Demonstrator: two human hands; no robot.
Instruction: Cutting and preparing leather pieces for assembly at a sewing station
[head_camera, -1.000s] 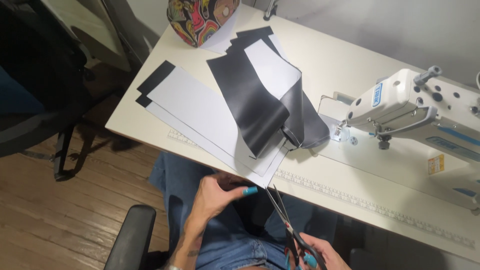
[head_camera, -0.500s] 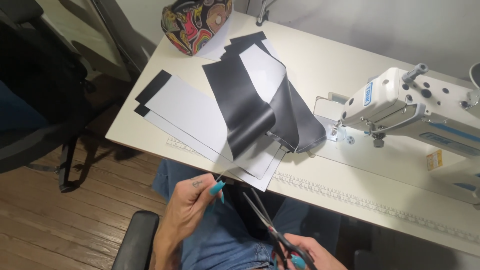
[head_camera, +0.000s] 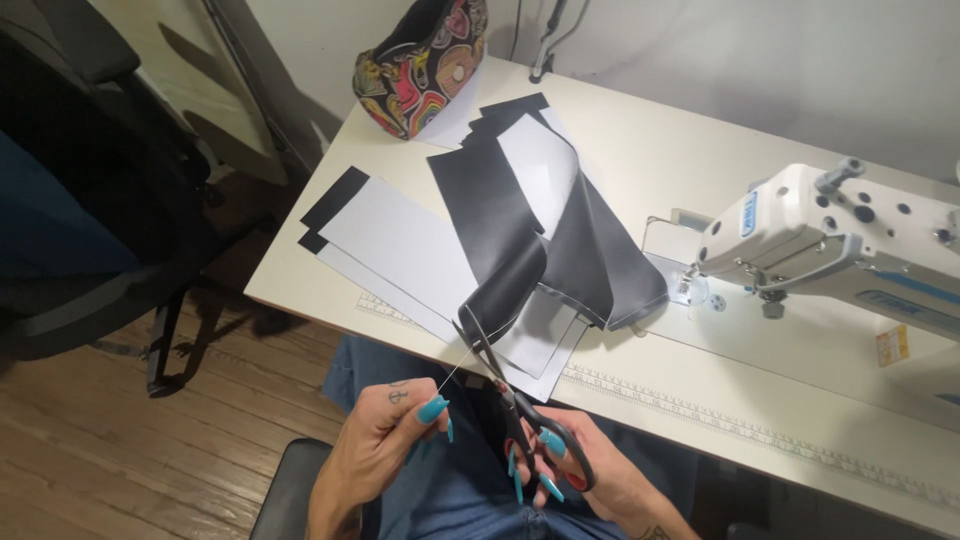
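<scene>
My right hand (head_camera: 575, 465) grips black-handled scissors (head_camera: 510, 390), whose blades reach up to the hanging corner of a black fabric piece (head_camera: 530, 230). My left hand (head_camera: 385, 440) pinches a thin pale thread (head_camera: 452, 372) that runs up to that corner beside the blades. The fabric is folded over, showing a white underside, and lies on a stack of black and white panels (head_camera: 395, 240) on the cream table (head_camera: 640, 150). Its right end sits by the needle area of a white sewing machine (head_camera: 840, 240).
A colourful patterned bag (head_camera: 420, 65) stands at the table's back left. A ruler strip (head_camera: 750, 430) runs along the table's front edge. A dark office chair (head_camera: 90, 200) stands on the wooden floor (head_camera: 110, 460) to the left. My legs in blue jeans (head_camera: 450, 490) are under the table edge.
The view has shifted closer. My left hand has pulled the thread taut, and the scissors have risen so their blades now meet the fabric's corner.
</scene>
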